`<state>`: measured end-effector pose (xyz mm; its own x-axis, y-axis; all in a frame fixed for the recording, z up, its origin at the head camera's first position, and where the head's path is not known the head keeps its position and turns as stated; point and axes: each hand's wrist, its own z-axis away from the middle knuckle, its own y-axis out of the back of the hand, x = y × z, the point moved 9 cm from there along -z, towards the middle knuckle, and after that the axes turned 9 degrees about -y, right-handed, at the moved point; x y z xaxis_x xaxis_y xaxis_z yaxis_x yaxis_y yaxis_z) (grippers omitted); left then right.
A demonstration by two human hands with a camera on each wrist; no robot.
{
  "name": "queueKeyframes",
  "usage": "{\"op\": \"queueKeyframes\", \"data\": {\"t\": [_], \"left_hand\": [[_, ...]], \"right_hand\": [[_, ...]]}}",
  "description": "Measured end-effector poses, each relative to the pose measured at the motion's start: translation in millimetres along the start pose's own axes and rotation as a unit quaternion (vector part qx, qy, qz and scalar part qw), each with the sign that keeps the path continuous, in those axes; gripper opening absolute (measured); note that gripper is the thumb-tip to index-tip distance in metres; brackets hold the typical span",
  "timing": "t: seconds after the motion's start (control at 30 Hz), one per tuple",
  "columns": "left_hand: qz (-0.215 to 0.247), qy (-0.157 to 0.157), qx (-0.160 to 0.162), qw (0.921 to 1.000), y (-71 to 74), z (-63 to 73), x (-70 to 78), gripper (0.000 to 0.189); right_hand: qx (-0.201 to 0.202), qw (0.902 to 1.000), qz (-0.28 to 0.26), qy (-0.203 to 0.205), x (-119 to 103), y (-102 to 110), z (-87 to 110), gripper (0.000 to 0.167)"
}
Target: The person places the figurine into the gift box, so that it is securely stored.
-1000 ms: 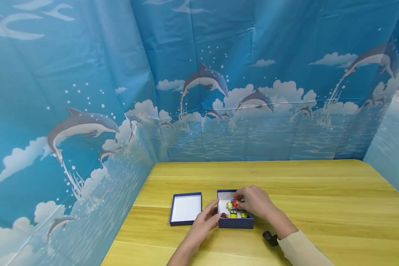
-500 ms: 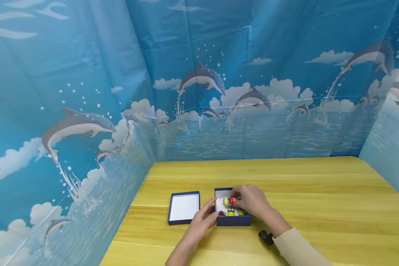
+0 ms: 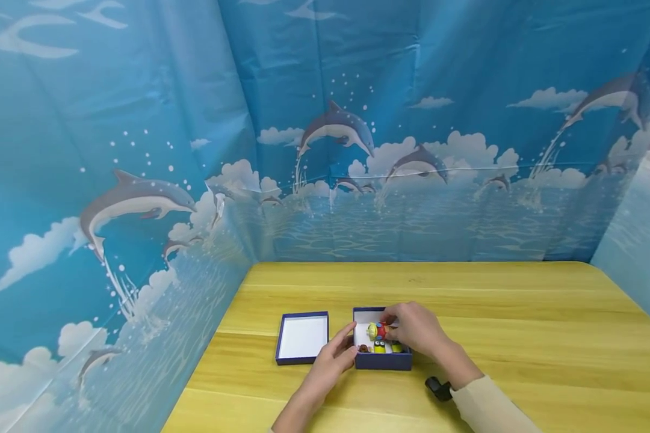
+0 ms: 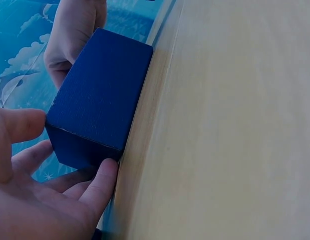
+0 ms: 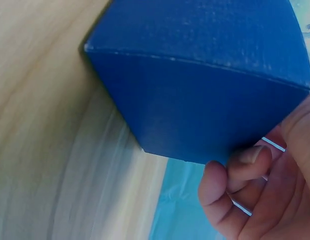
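A dark blue box with a white inside stands open-topped on the table. My right hand reaches over its right wall and pinches a toy figure with a pale yellow head and a red and blue body. Along the near wall inside lie a yellow minion figure, another yellow figure and a small brown piece. My left hand touches the box's left end, its fingers fairly straight. Both wrist views show only the box's outer walls; the held figure is hidden there.
Left of the box lies a shallow blue-edged lid, white side up. A black object is by the right wrist. The yellow wood-grain table meets a dolphin-print curtain at the back.
The view shifts slightly from head movement. The right hand keeps its pinch on the toy figure over the box, and the left hand stays at the box's left end.
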<state>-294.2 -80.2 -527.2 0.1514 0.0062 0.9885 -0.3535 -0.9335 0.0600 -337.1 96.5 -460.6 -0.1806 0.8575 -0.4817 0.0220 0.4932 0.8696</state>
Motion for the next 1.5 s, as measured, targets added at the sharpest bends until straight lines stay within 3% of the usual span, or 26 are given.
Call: {"op": "queueKeyframes", "data": {"t": [0.57,1.07,1.33,1.5], "left_hand": [[-0.004,-0.001,0.001,1.0000,-1.4,0.9,1.5,0.053],[-0.004,-0.010,0.008,0.9999,0.2,1.9,6.8,0.056],[0.011,0.003,0.011,0.9999,1.1,1.1,3.8,0.056],[0.004,-0.004,0.028,0.9996,7.9,4.6,13.1,0.057]], "right_hand": [[0.019,0.9998,-0.008,-0.002,1,1,3.1,0.020],[0.009,0.9973,-0.070,-0.018,5,23,8.0,0.033],[0.011,0.9952,-0.094,-0.023,9,31,15.0,0.035],[0.011,0.9922,-0.122,-0.023,6,35,21.0,0.035]]}}
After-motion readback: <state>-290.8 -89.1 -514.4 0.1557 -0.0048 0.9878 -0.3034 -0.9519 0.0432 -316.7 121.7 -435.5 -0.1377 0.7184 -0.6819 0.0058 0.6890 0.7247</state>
